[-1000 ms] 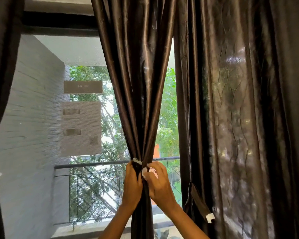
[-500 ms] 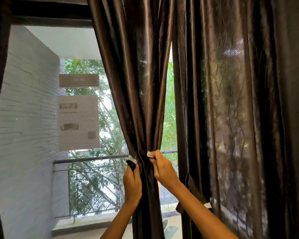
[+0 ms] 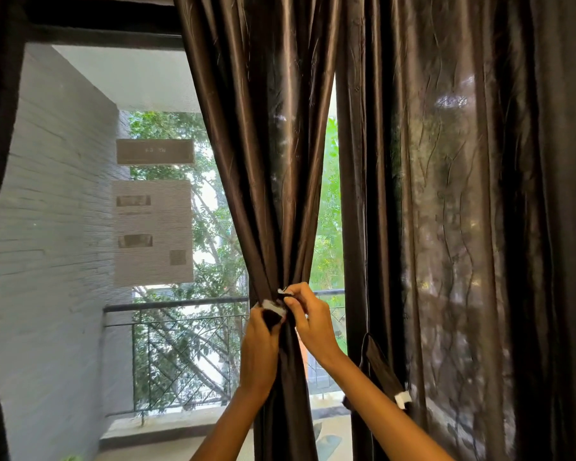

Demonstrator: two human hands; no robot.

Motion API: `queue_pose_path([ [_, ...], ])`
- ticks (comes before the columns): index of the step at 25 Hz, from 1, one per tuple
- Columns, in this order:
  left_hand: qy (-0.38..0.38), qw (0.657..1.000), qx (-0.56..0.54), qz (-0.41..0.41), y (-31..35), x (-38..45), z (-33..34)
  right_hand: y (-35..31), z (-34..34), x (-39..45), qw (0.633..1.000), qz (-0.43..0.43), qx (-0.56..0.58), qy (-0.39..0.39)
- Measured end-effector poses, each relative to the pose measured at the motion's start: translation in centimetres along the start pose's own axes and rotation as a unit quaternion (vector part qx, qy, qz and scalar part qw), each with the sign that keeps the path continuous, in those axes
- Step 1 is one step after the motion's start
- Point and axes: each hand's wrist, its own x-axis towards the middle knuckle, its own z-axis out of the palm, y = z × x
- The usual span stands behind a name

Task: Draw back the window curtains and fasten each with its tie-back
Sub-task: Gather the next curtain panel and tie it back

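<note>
Nearest me, my left hand (image 3: pixel 258 347) has its fingers curled round one end of the tie-back (image 3: pixel 274 311), pinching the dark strap just under its white tab, and my right hand (image 3: pixel 311 322) pinches the other white-tipped end just above and beside the left fingertips; the two ends look a hair apart, though I cannot tell whether they already touch. Between both sets of fingers sits the gathered curtain (image 3: pixel 273 161), bunched into a tight waist right at my knuckles and fanning out above them. I judge the cloth satiny, soft and slippery, fairly light, so it will want to slide out of the loop unless I keep the strap snug; the best hold is on the strap ends close behind the white tabs, not on the folds. Right of my right fingers, a second curtain (image 3: pixel 446 227) hangs loose with its own tie-back (image 3: pixel 384 374) dangling unfastened below my right wrist. Beyond the fingers, through the glass, runs a balcony railing (image 3: pixel 180 302) with trees behind. No containers show anywhere here.
</note>
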Motion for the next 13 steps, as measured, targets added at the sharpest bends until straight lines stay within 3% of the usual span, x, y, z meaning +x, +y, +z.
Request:
queue_pose_path([
  [2,-0.007,0.996,0.087,0.033,-0.4,-0.3,0.2,0.0,0.0,0.1,1.000,0.007,0.013,0.011],
  [5,-0.032,0.970,0.171,0.169,-1.5,-0.3,0.5,0.4,-0.3,0.1,0.999,0.017,0.040,0.004],
  [8,-0.079,0.986,0.069,0.132,-0.7,0.3,0.6,0.9,-0.7,0.1,0.996,0.044,0.071,-0.012],
  [13,-0.154,0.960,0.166,0.165,-1.7,0.7,0.8,1.3,-0.6,-0.2,0.993,0.085,0.077,-0.017],
])
